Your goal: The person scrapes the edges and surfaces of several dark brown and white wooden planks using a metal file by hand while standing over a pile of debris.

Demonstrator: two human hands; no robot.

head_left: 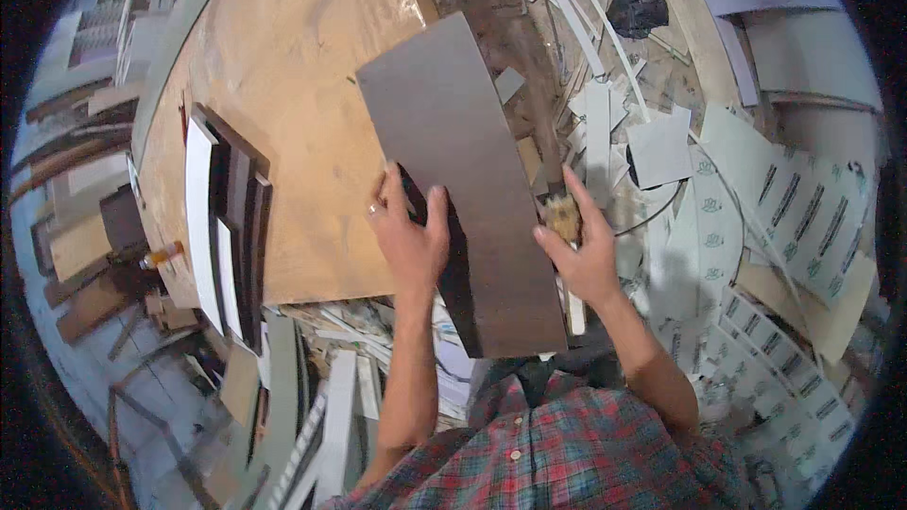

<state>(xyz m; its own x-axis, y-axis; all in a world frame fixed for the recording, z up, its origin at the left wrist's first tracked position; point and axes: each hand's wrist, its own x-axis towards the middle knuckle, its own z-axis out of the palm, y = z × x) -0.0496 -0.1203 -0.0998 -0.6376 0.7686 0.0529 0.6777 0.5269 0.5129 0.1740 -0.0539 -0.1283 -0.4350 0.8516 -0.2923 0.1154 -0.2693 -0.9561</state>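
A long dark brown board [463, 161] slants across the middle, its far end over the worktable and its near end close to my body. My left hand [411, 241] is at its left edge, thumb over the dark side and fingers bent outside it. Against the right edge rests the thumb of my right hand [590, 255], its index finger stretched forward. The board is held between both hands; their undersides are hidden. A brush-like thing with tan bristles [563, 217] shows between right thumb and index finger; I cannot tell whether it is touched.
The tan worktable [302, 132] lies to the left and ahead. Several narrow white and dark brown panels [227, 227] stand together on its left side. Offcuts and strips [595, 123] litter the right, beside printed sheets [803, 217]. More scrap strips [340, 406] lie below the table's near edge.
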